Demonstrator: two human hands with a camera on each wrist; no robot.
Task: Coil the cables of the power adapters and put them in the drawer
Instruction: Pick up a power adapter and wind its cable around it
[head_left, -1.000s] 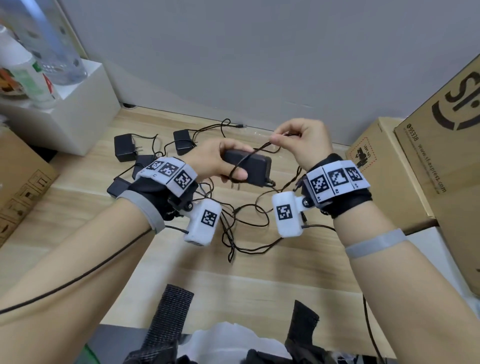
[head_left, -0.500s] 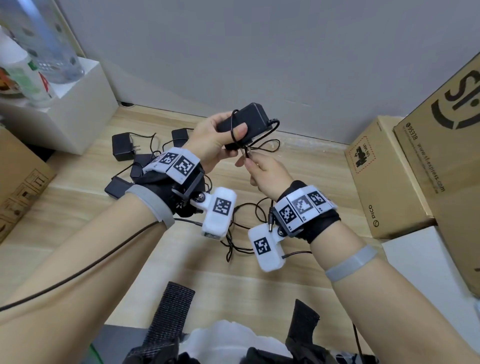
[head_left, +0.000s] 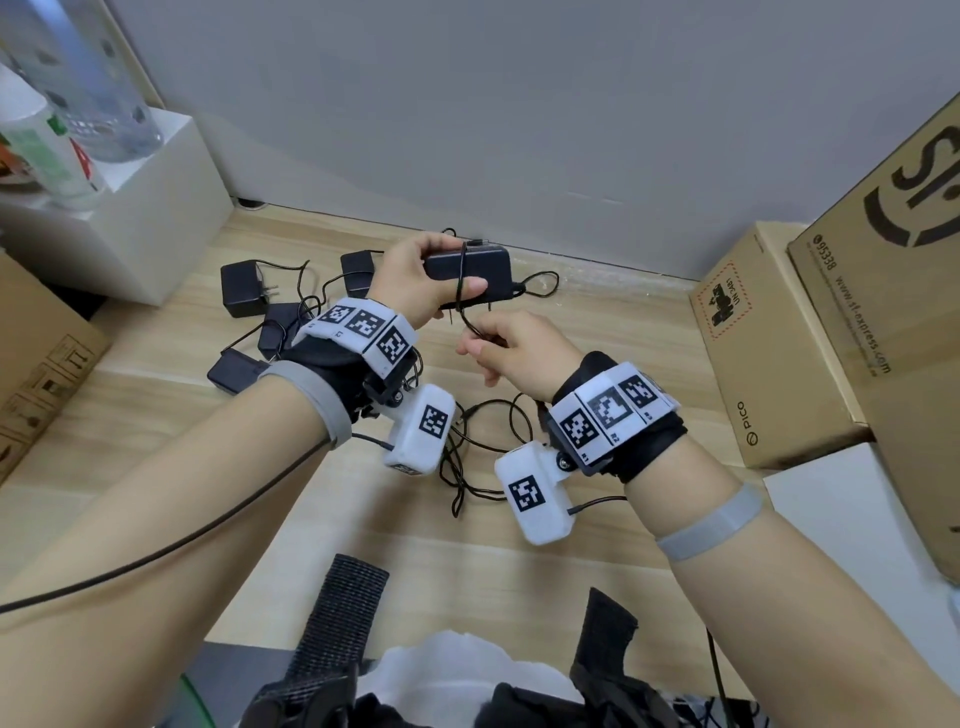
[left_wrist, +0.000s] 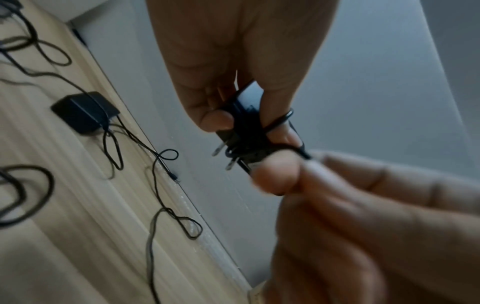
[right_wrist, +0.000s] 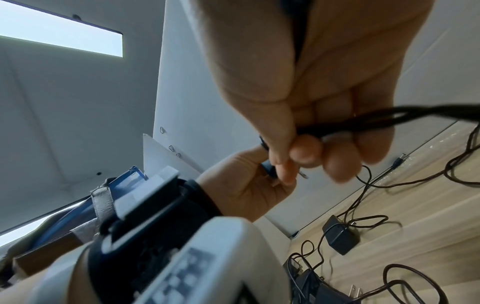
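Observation:
My left hand (head_left: 448, 271) grips a black power adapter (head_left: 488, 273) above the wooden table, thumb on its near face. A turn of its thin black cable (head_left: 462, 262) runs around the body. Just below it, my right hand (head_left: 471, 339) pinches the same cable. In the left wrist view the adapter (left_wrist: 245, 121) shows its two metal prongs, cable crossed over it. In the right wrist view my right hand (right_wrist: 291, 148) holds several strands of cable (right_wrist: 405, 115). Several other black adapters (head_left: 243, 289) lie on the table at the left with loose cables (head_left: 470, 457). No drawer is in view.
A white box (head_left: 140, 228) with bottles (head_left: 36, 150) stands at the back left, with a cardboard box (head_left: 36, 364) in front of it. Two cardboard boxes (head_left: 769, 358) (head_left: 893, 291) stand on the right. A grey wall closes the table's far edge.
My right hand carried the cable from the adapter's right side to below it, laying a turn around the body. My left hand raised the adapter, then brought it level.

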